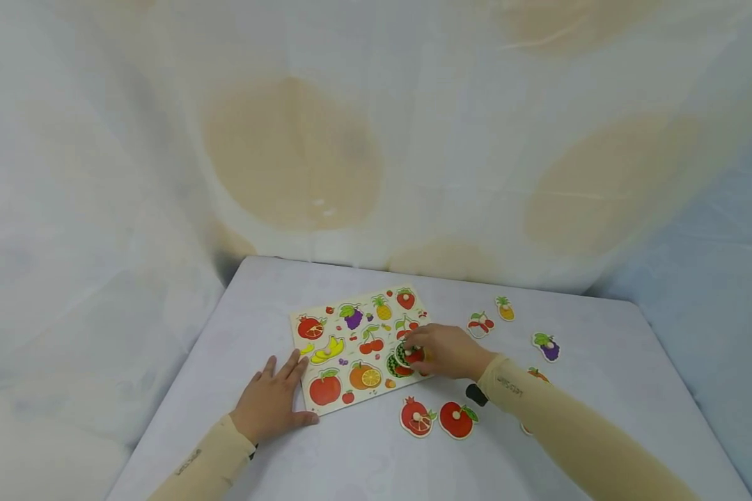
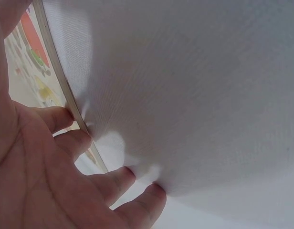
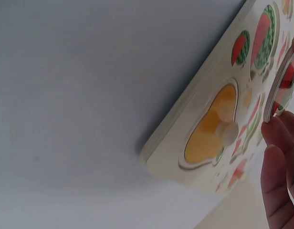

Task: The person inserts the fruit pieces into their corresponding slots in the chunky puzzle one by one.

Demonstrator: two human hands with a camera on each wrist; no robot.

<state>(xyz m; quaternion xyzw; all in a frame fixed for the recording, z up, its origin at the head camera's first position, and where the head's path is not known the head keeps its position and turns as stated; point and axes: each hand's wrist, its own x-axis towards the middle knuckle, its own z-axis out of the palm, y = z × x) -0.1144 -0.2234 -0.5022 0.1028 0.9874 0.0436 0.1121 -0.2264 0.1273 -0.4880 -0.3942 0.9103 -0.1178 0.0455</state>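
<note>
A fruit puzzle board (image 3: 161,160) lies slanted on the table. My left hand (image 1: 269,400) rests at its left edge with the fingers spread; in the left wrist view, fingertips (image 2: 66,117) touch the board's side. Over the right part of the board, my right hand (image 1: 448,350) pinches a watermelon puzzle piece (image 1: 407,353). The piece is tilted above the printed watermelon (image 3: 264,40), partly overlapping it in the head view. Beside that print, a pear piece (image 3: 204,138) with a round knob (image 3: 228,133) sits in the board's corner; my right hand mostly hides it from the head camera.
Loose pieces lie right of the board: a pomegranate (image 1: 416,419), an apple (image 1: 457,422), cherries (image 1: 480,324), a pineapple (image 1: 505,309), grapes (image 1: 546,347) and an orange (image 1: 537,374). The right sleeve (image 1: 564,424) partly covers the orange and another piece. A draped cloth (image 1: 451,174) rises behind the table.
</note>
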